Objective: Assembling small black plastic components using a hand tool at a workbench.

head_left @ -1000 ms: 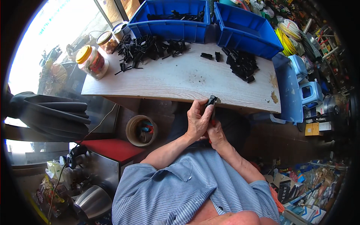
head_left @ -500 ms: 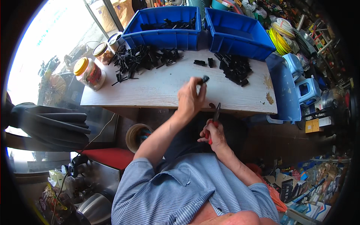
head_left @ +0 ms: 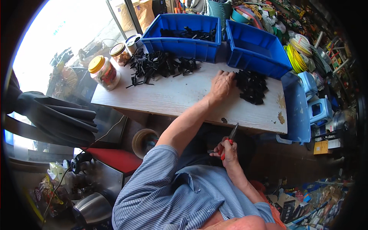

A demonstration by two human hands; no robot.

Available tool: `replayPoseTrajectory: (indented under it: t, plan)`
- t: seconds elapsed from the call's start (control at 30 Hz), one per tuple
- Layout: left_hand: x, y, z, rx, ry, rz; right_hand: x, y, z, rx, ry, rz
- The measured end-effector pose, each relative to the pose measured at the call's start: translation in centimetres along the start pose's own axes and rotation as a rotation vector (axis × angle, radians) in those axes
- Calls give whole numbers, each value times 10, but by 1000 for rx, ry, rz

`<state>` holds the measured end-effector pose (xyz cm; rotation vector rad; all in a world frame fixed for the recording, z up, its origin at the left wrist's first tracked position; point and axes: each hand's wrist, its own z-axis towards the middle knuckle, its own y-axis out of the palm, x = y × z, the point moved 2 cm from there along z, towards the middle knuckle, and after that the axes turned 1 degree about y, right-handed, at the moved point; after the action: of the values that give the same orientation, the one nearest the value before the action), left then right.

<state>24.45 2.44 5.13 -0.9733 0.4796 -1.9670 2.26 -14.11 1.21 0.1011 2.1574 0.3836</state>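
Observation:
My left hand [head_left: 222,85] reaches over the table, its fingers curled down at the left edge of a pile of black plastic pieces [head_left: 252,87]. Whatever lies under those fingers is hidden. In my right hand [head_left: 229,152], held low by the table's front edge, are red-handled long-nose pliers [head_left: 233,133]; their dark jaws point up and away from me. A looser heap of thin black plastic parts [head_left: 153,66] covers the table's far left side.
Two blue bins stand along the back: the left bin [head_left: 180,49] has black parts inside, the right bin [head_left: 258,63] shows a bare bottom. Lidded jars [head_left: 105,76] line the left end of the white table [head_left: 172,96]. A round bucket [head_left: 138,143] sits below.
My left hand has moved away and right to the right pile, and the dark piece it held no longer shows. Two small pieces beside that pile are out of sight. The pliers remain in my right hand.

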Motion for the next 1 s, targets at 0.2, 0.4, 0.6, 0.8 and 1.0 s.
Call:
replayPoseTrajectory:
  t: [0.2, 0.4, 0.6, 0.8, 1.0]
  plan:
    - [-1, -40, -17, 172, 1, 114, -5, -1, 2, 9, -17, -5]
    - [-55, -87, -27, 122, -96, 564, -6, 4, 1, -15, -27, 6]
    - [-53, -91, -49, 20, 55, 447, -5, 4, 4, -3, -36, -2]
    - [-39, -106, -56, 116, 139, 307, -2, 1, 7, -9, -25, -4]
    - [-40, -129, -51, 333, 100, 141, -3, 0, 8, -19, -15, -16]
